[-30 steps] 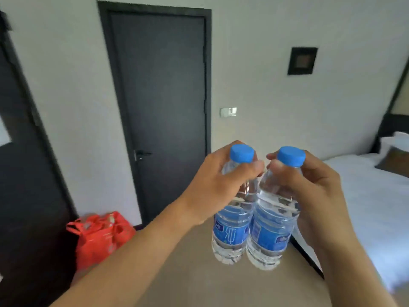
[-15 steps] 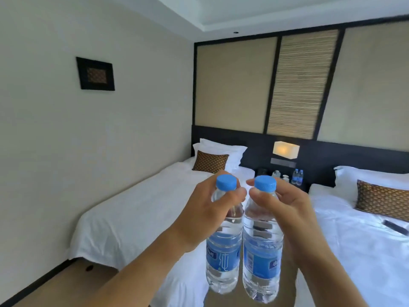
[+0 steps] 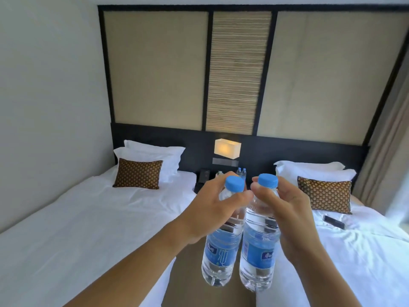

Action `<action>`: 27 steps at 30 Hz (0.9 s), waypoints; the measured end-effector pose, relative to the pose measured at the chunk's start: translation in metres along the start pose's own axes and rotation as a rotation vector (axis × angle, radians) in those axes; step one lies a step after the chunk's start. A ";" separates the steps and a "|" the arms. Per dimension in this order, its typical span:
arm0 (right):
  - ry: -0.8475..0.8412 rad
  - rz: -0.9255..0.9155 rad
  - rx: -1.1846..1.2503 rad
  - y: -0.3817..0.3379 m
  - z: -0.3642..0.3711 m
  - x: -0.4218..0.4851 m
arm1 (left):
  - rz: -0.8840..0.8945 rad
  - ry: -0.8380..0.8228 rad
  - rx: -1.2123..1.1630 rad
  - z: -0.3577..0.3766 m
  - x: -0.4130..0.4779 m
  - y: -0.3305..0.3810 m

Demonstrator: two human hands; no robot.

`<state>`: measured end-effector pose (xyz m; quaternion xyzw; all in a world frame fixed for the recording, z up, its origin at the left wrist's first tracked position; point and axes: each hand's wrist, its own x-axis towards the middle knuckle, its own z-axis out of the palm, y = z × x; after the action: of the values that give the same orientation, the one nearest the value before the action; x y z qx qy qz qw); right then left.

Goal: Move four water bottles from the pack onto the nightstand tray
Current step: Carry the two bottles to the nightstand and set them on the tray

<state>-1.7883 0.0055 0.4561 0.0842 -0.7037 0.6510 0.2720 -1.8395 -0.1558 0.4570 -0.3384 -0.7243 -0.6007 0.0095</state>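
My left hand (image 3: pixel 212 209) grips a clear water bottle (image 3: pixel 218 255) with a blue cap and blue label by its neck. My right hand (image 3: pixel 285 213) holds a second, matching bottle (image 3: pixel 257 260) the same way. Both bottles hang upright, side by side, in front of me above the aisle between two beds. Far ahead, the dark nightstand (image 3: pixel 200 185) stands between the bed heads. Two small water bottles (image 3: pixel 241 172) stand on it, partly hidden behind my fingers. The tray and the pack are not visible.
A white bed (image 3: pixel 88 229) lies to the left and another white bed (image 3: pixel 365 251) to the right, each with a brown patterned cushion. A lit wall lamp (image 3: pixel 227 147) hangs above the nightstand. A dark flat device (image 3: pixel 334 221) lies on the right bed. A black object (image 3: pixel 204 175) stands on the nightstand.
The view has swung right, from the dark door and red bag to the two beds and the nightstand straight ahead. Both hands keep the same grip on the two bottles.
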 end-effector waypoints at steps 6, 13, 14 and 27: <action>0.131 0.019 -0.054 0.090 0.000 0.186 | 0.038 -0.039 -0.051 -0.034 0.203 -0.084; 0.177 -0.013 -0.056 0.225 -0.013 0.394 | 0.029 -0.049 -0.077 -0.047 0.418 -0.220; 0.170 -0.010 -0.043 0.244 -0.016 0.425 | 0.027 -0.047 -0.056 -0.049 0.450 -0.238; 0.125 0.072 -0.053 0.471 -0.041 0.793 | -0.001 -0.070 -0.059 -0.087 0.817 -0.448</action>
<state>-2.6639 0.2970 0.4373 0.0105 -0.7049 0.6454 0.2940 -2.7286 0.1373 0.4374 -0.3591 -0.7061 -0.6098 -0.0260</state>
